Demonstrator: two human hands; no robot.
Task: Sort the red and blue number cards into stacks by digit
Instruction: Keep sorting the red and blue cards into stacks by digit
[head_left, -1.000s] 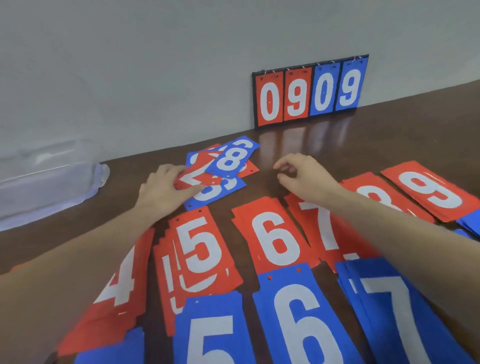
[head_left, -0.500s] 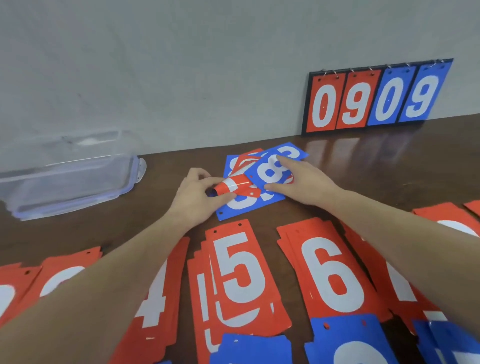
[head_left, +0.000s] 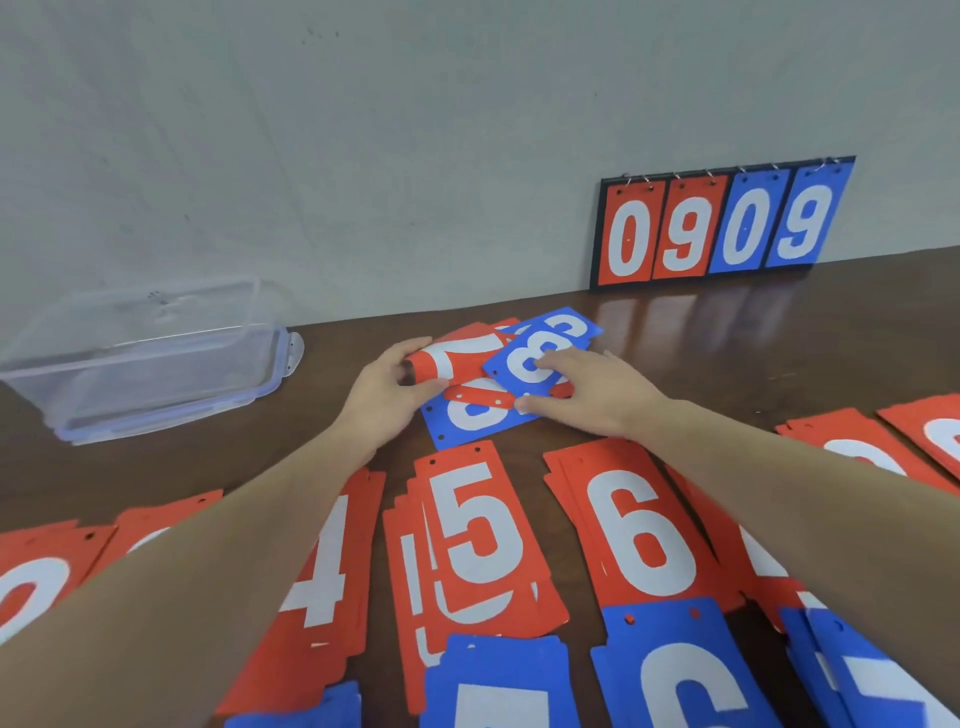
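A mixed pile of red and blue cards (head_left: 483, 415) lies at the table's middle back. My left hand (head_left: 387, 397) grips the bent left edge of a red card (head_left: 457, 358) lifted from that pile. My right hand (head_left: 592, 395) rests on the pile, fingers on a blue 8 card (head_left: 524, 358) and thumb by its near edge. Nearer me lie sorted stacks: red 4 (head_left: 332, 577), red 5 (head_left: 478, 535), red 6 (head_left: 639, 530), blue 5 (head_left: 498, 686), blue 6 (head_left: 680, 670) and blue 7 (head_left: 872, 680).
A clear plastic box (head_left: 140, 364) stands at the back left against the wall. A flip scoreboard (head_left: 722, 223) reading 0909 leans on the wall at the back right. More red stacks lie at the far left (head_left: 41, 577) and far right (head_left: 883, 447).
My left hand has pulled the red card further up out of the pile, showing more of its white digit. My right hand has slid onto the blue 8 card. The view has shifted left.
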